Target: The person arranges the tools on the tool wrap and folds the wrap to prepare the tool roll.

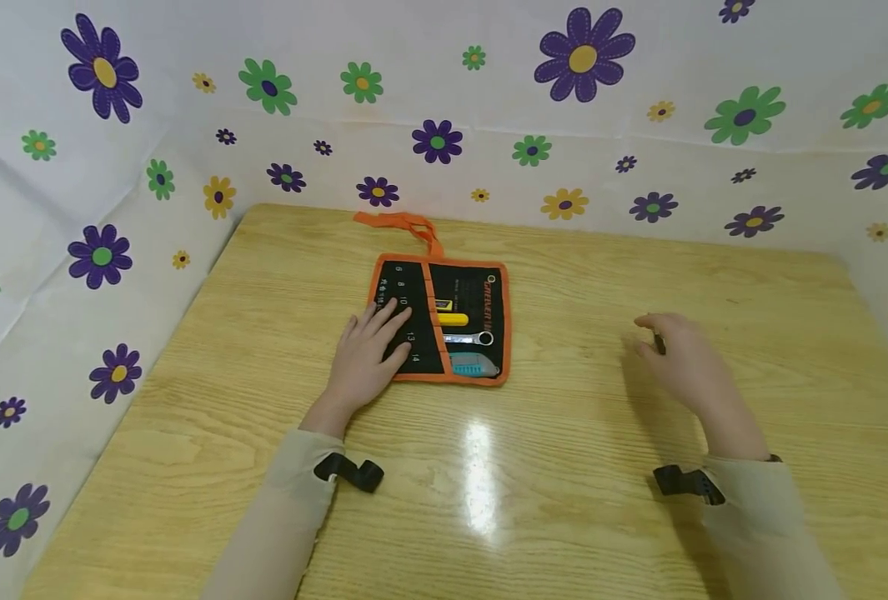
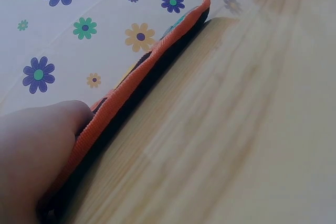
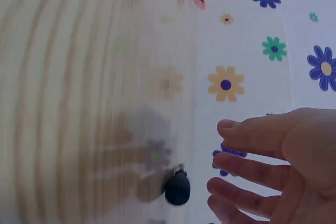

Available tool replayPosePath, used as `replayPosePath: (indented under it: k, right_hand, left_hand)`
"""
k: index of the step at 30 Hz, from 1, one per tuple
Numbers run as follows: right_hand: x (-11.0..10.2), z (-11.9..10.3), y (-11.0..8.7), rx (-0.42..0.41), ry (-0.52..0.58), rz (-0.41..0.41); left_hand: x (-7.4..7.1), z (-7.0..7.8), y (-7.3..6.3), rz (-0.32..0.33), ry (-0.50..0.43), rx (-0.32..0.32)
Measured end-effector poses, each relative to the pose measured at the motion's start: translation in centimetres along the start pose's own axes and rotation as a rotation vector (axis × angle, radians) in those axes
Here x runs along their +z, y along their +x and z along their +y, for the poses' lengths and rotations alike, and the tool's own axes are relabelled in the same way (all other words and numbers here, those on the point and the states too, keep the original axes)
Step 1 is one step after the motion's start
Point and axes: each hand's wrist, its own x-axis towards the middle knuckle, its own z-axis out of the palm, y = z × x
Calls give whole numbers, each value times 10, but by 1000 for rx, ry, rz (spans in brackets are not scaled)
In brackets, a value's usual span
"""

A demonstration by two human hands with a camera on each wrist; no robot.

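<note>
My left hand (image 1: 371, 350) rests with spread fingers on a black tool pouch (image 1: 481, 287) with orange edging, lying unrolled on the table. Its slots hold a ring-ended wrench (image 1: 481, 338), a yellow-handled tool (image 1: 454, 319), a smaller yellow item (image 1: 444, 305) and a teal utility knife (image 1: 474, 364). In the left wrist view, the thumb (image 2: 79, 113) lies over the pouch's orange edge (image 2: 118, 108). Over the table's right side is my right hand (image 1: 687, 358), fingers apart. A small black-handled tool (image 3: 178, 188), partly hidden in the head view, is beside its fingertips, with a gap between.
Orange ties (image 1: 406, 221) trail from the pouch's far edge. The wooden table (image 1: 564, 467) meets a white cloth (image 1: 489, 92) with printed flowers at the back and left. Black straps (image 1: 349, 472) hang at both sleeves.
</note>
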Motion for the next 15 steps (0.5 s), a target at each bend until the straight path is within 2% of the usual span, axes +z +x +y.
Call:
replayPosePath:
  k: [3, 7, 15]
  right_hand:
    - [-3, 11, -6, 52, -12, 1]
    - [-6, 20, -11, 121, -1, -44]
    - [-5, 30, -2, 179, -26, -123]
  left_hand:
    - [-1, 2, -1, 6, -11, 4]
    - [-1, 3, -2, 1, -20, 1]
    - [-3, 4, -3, -6, -22, -11]
